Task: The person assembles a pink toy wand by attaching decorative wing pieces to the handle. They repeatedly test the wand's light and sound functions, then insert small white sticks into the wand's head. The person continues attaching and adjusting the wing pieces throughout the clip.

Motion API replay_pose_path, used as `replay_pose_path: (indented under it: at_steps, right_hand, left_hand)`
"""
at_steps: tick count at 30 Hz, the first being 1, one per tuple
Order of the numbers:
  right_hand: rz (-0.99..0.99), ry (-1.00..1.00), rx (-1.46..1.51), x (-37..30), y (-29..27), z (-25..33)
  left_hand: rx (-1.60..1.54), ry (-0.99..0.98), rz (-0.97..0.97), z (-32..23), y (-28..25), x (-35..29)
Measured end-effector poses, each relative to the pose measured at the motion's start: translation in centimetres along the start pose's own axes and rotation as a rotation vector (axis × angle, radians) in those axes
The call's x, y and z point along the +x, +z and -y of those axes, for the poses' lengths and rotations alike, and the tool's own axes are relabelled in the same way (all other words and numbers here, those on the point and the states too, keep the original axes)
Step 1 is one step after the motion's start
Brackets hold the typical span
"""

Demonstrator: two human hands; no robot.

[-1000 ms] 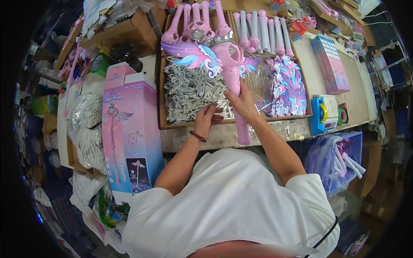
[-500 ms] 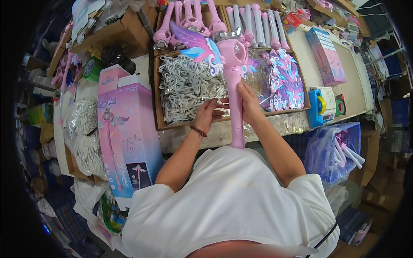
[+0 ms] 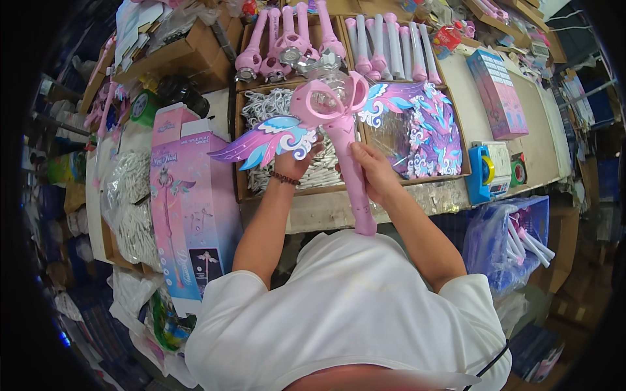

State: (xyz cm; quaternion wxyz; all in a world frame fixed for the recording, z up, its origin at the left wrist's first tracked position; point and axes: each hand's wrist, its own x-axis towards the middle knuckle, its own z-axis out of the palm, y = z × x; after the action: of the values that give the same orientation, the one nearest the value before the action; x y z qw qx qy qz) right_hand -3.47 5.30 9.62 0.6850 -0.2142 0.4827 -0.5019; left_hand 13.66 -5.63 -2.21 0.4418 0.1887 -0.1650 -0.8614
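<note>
My right hand is closed around the handle of a pink toy wand. The wand is tilted, its butt close to my white shirt and its round, clear-centred head pointing away from me. Purple, pink and blue wings spread from both sides of the head. My left hand, with a beaded bracelet at the wrist, is behind the left wing, over a box section of grey-white cords. Most of its fingers are hidden by the wing. More loose wings lie in the section to the right.
Pink wand heads and pale tubes with pink ends fill the far sections. A tall printed box stands left, another printed box right. A blue tape dispenser sits near the right edge, above a blue plastic-lined bin.
The wand has turned, so both wings now show spread out and its head sits lower and further left. My left hand has shifted left, behind a wing.
</note>
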Motion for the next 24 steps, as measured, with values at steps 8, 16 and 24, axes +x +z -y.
replay_pose_path:
  at_steps: [8,16,24]
  right_hand:
    - [0.068,-0.164,-0.213,0.2,-0.9,-0.9]
    - [0.195,-0.11,-0.215,-0.2,-1.0,-1.4]
    - [0.273,-0.22,-0.336,-0.1,-2.0,-2.3]
  left_hand:
    - [-0.5,-0.074,0.323,-1.3,6.1,1.5]
    - [-0.363,0.055,0.494,-2.0,7.1,4.0]
    - [-0.368,0.086,0.467,-0.9,6.0,2.7]
